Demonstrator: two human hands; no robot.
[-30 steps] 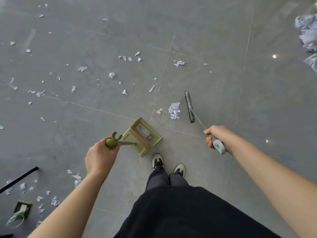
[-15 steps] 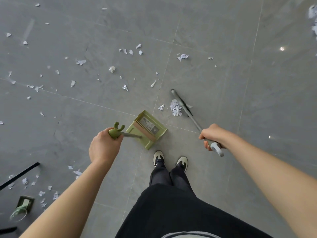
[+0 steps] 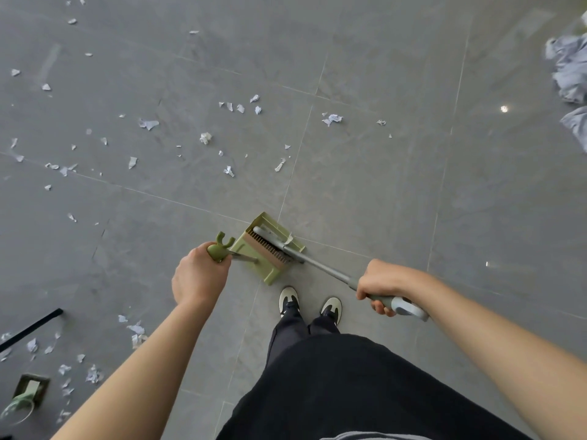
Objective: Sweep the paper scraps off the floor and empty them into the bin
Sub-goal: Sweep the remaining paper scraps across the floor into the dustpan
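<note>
A green dustpan (image 3: 270,271) stands on the grey tiled floor just ahead of my shoes. My left hand (image 3: 198,279) grips the green top of its long handle (image 3: 219,249). My right hand (image 3: 382,285) grips the grey broom handle (image 3: 320,268), and the broom head (image 3: 270,239) lies inside the dustpan's mouth. A paper scrap (image 3: 288,239) sits at the pan's edge by the broom. Many white paper scraps (image 3: 205,138) lie scattered over the floor ahead and to the left. No bin is in view.
More scraps (image 3: 92,374) lie at the lower left beside a black bar (image 3: 31,328) and a small green object (image 3: 27,392). Crumpled bluish paper (image 3: 570,71) is piled at the right edge. My shoes (image 3: 309,304) stand just behind the dustpan.
The broom has swept the small pile of scraps leftward and back into the dustpan; its head now lies in the pan's mouth. The dustpan stayed about where it was.
</note>
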